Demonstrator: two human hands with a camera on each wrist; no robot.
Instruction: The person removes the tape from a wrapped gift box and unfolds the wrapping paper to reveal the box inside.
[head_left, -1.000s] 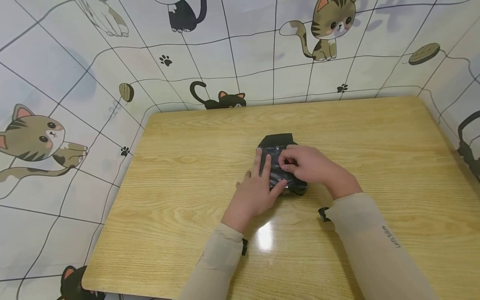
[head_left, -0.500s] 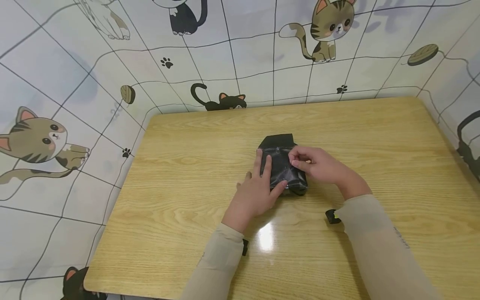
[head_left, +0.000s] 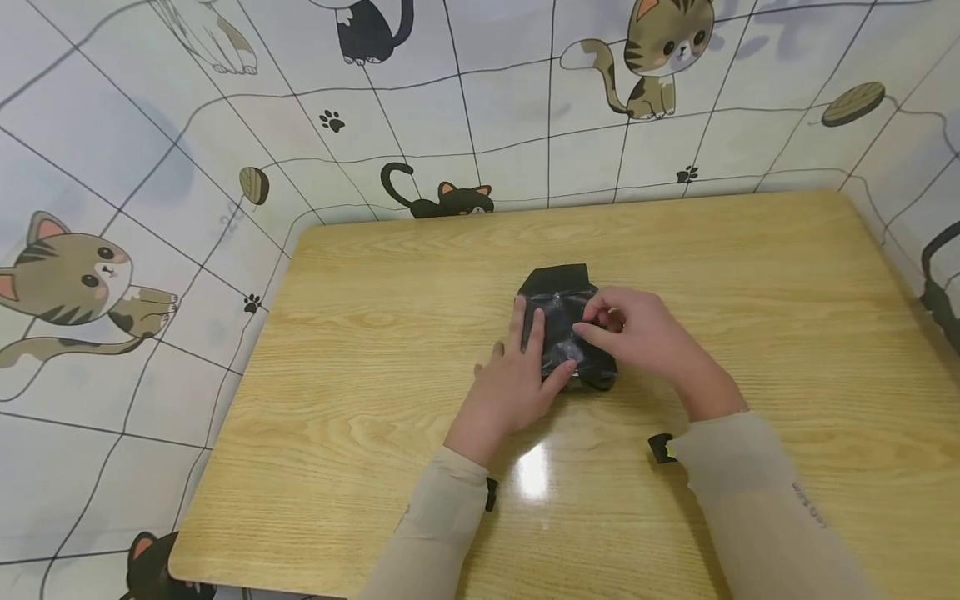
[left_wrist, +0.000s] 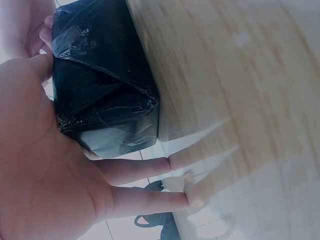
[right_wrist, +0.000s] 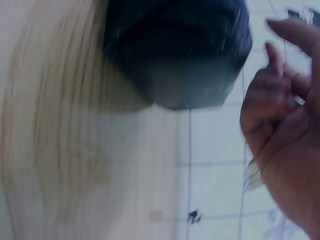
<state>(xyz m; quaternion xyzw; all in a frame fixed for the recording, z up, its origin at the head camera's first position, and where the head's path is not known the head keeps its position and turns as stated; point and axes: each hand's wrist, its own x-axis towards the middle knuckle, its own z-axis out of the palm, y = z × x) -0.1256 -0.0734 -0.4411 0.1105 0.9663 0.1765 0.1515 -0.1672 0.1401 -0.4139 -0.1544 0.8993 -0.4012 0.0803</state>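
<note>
A black package (head_left: 566,333) wrapped in shiny plastic film lies on the wooden table (head_left: 375,333). Along its left side my left hand (head_left: 512,392) rests with fingers spread, the thumb on the near part. The left wrist view shows this palm (left_wrist: 50,160) beside the folded end of the package (left_wrist: 105,90). Over the right side of the package is my right hand (head_left: 637,329), fingers curled, thumb and forefinger tips close above the film. In the blurred right wrist view, these tips on the right hand (right_wrist: 285,110) look slightly apart; whether film is between them is unclear.
Cat-patterned walls (head_left: 510,108) enclose the table at the back and sides. A dark strap-like thing (head_left: 937,292) shows at the right edge. Small black pieces, one of them a black clip (head_left: 662,448), show at the sleeve cuffs.
My right hand has shifted right across the package, and its thumb and forefinger have parted a little. The left hand and package stay where they were.
</note>
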